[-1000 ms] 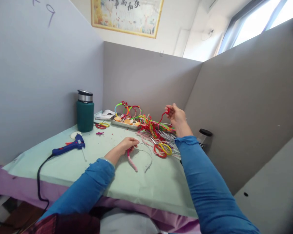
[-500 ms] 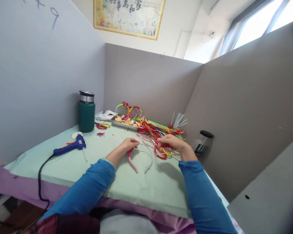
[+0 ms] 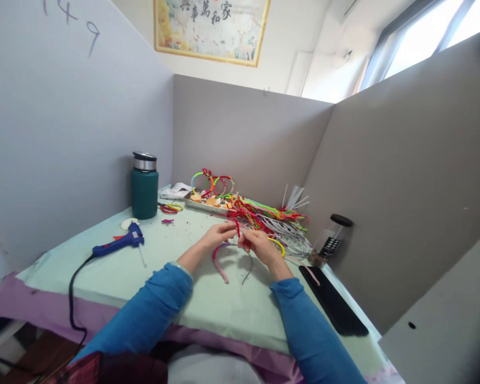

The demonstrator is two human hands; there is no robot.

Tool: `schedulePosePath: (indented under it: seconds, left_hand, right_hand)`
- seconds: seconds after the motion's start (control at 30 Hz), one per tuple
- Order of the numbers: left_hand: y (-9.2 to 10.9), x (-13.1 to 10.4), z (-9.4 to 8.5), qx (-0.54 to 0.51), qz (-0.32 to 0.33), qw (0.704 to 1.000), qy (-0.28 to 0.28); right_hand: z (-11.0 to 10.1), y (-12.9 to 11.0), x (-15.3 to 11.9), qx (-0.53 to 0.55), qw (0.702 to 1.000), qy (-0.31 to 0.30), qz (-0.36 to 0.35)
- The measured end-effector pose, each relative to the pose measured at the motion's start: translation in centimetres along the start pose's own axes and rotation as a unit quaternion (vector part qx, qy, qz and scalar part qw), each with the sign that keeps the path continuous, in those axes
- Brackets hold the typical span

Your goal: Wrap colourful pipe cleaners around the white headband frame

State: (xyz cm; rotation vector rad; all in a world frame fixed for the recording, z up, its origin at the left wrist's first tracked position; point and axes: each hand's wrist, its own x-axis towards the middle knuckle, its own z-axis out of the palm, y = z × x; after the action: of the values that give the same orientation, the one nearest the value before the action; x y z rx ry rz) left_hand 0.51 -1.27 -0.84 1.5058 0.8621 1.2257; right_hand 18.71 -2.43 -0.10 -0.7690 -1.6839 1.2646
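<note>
A thin headband (image 3: 219, 265), its left part wrapped in pink fuzzy material and its right part bare grey, is below my hands, its top partly hidden by them. My left hand (image 3: 220, 234) is closed, with its fingertips at a red pipe cleaner (image 3: 237, 226) that rises between the hands. Whether those fingers also grip the headband I cannot tell. Pinched together, the fingers of my right hand (image 3: 260, 245) hold the same red pipe cleaner. Beside the right wrist shows a yellow scissor handle (image 3: 279, 245); the rest of it is hidden.
Behind lie a heap of coloured pipe cleaners (image 3: 260, 208), grey bands (image 3: 292, 234) and a metal tray (image 3: 206, 206). To the left are a blue glue gun (image 3: 118, 244), a green bottle (image 3: 144, 193) and scissors (image 3: 171, 208). A black phone-like slab (image 3: 336, 304) and a clear jar (image 3: 332, 240) stand right.
My right hand has moved left, close to my left hand, and a red pipe cleaner now shows between them. The black slab at the right has come into sight.
</note>
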Motion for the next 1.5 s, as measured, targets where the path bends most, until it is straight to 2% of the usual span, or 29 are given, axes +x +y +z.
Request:
schedulePosePath:
  seconds: [0.1,0.23,0.4,0.5,0.57,0.73,0.87,0.97,1.07,1.33,1.5]
  left_hand:
    - [-0.1,0.0,-0.1,-0.081,-0.022,0.996,0.011]
    - [-0.4,0.1,-0.3,-0.118,-0.042,0.992,-0.002]
    - [-0.2,0.3,-0.7,-0.172,-0.052,0.983,0.046]
    - [0.1,0.3,-0.8,-0.176,-0.034,0.980,0.080]
    - [0.2,0.3,-0.9,-0.164,-0.019,0.982,0.095]
    - [-0.1,0.4,-0.8,-0.176,0.000,0.975,0.133]
    - [-0.2,0.7,-1.0,-0.238,-0.024,0.958,0.157]
    - [-0.3,0.9,-1.5,-0.285,-0.035,0.941,0.176]
    - [-0.1,1.0,-2.2,-0.302,-0.025,0.933,0.197]
    - [0.7,0.9,-3.3,-0.303,-0.001,0.922,0.240]
    - [1.0,0.8,-3.9,-0.335,0.015,0.911,0.242]
  right_hand:
    - [0.9,0.4,0.2,-0.047,0.999,-0.019,-0.011]
    - [1.6,1.1,0.4,-0.064,0.997,-0.029,-0.015]
    - [1.8,1.9,0.8,-0.014,0.999,0.033,-0.030]
    - [1.6,2.2,0.9,-0.057,0.996,0.066,-0.034]
    - [1.5,2.3,0.8,-0.137,0.985,0.084,-0.061]
    - [1.4,2.9,0.5,-0.325,0.931,0.122,-0.115]
    - [1.7,3.0,0.6,-0.383,0.906,0.137,-0.116]
    - [1.7,2.7,0.5,-0.400,0.900,0.126,-0.118]
    - [1.2,2.5,0.1,-0.413,0.897,0.110,-0.110]
    - [-0.7,2.6,-0.3,-0.458,0.877,0.115,-0.089]
    - [-1.4,2.2,-0.5,-0.448,0.884,0.114,-0.071]
